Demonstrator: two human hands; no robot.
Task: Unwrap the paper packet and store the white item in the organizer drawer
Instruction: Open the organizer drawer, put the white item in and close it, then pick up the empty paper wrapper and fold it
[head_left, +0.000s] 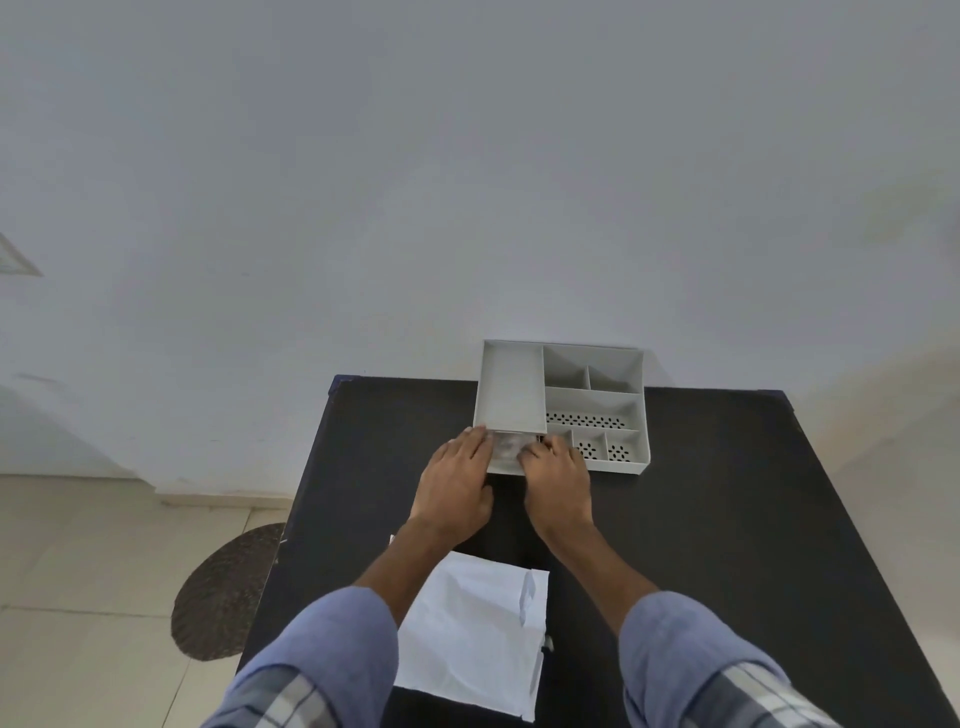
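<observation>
A grey organizer (592, 400) with several open compartments stands at the far edge of the black table (727, 519). Its clear-fronted drawer (505, 450) sits low at the organizer's left front. My left hand (457, 488) has its fingertips against the drawer's left front corner. My right hand (558, 486) rests its fingers on the drawer's right front. The drawer's contents are too blurred to tell. The unfolded white paper (472, 634) lies flat on the table between my forearms. The white item is not visible.
A white wall rises directly behind the organizer. The table's left edge drops to a tiled floor with a dark round mat (223, 597). Bare table surface extends to the right of my hands.
</observation>
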